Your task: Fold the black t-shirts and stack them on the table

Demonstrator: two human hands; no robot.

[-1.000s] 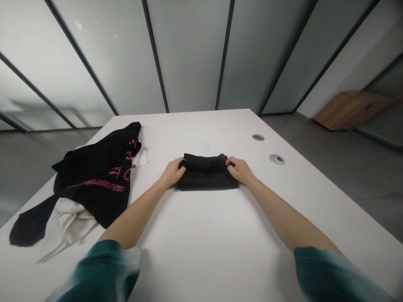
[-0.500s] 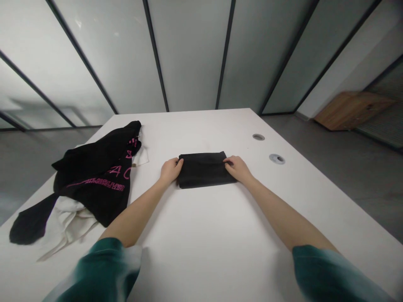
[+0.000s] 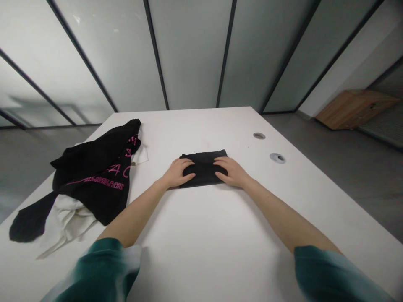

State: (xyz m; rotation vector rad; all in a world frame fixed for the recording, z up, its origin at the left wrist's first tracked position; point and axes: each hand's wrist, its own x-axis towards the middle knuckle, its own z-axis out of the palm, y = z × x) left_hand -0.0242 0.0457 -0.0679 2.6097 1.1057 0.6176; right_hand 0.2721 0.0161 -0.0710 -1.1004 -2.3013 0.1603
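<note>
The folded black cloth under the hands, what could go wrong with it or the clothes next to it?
The folded black cloth might wrinkle or its layers might slip if the left hand and right hand, both resting on it, push unevenly.

The left forearm passes close to the black garment with pink letters, so it could brush it.

That garment reaches the table's left edge in this view, so a bump might send it over.

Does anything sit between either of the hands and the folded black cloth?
Nothing visible does. The left hand and right hand rest directly on the folded black cloth; the black garment with pink lettering lies apart, to the left.
</note>
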